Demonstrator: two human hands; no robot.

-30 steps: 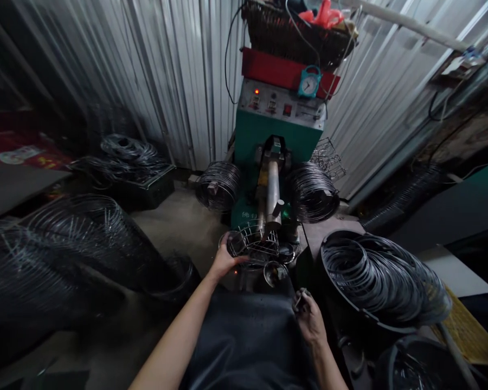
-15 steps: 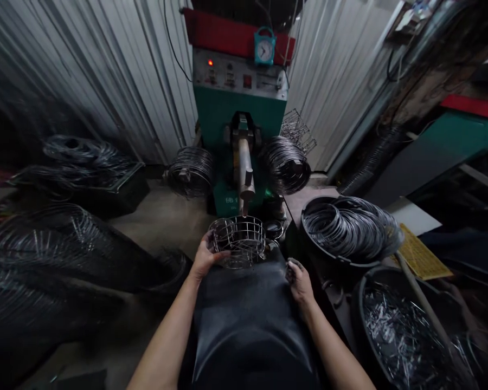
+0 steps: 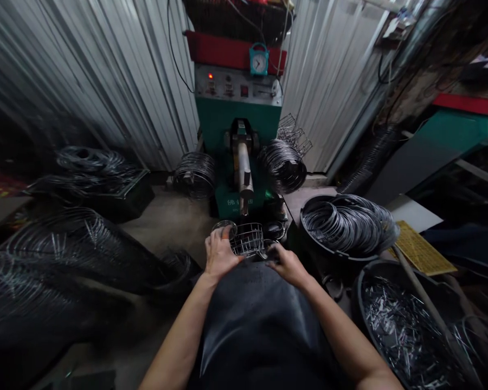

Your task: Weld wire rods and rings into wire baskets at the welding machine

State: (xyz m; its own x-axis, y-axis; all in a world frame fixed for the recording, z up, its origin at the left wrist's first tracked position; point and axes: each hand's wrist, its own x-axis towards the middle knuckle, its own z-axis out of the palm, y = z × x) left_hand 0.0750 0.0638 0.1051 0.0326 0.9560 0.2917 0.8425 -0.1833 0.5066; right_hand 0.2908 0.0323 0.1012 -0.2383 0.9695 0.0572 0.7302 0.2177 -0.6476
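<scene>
A round wire basket point(image 3: 250, 238) is held low in front of the machine's electrode, with my left hand point(image 3: 222, 252) closed around its left side. Smaller wire rings point(image 3: 224, 225) show at that hand's fingertips. My right hand point(image 3: 284, 264) is at the basket's right side, its fingers curled together by a small wire loop point(image 3: 268, 249). Whatever those fingers hold is too dark and small to make out. Above the basket, the spot welder's upper arm point(image 3: 244, 168) points down towards me. A dark apron point(image 3: 260, 325) covers my lap.
A green machine body point(image 3: 238, 114) stands ahead, with wire-ring bundles point(image 3: 282, 165) hanging at both sides. To the right are a tub of wire rings point(image 3: 344, 227) and a tub of short wire pieces point(image 3: 398, 325). Stacked wire work point(image 3: 65, 238) lies left.
My right hand has moved left and forward to the basket's right side. My left hand has turned more over the basket's near left side. The view has tilted up slightly.
</scene>
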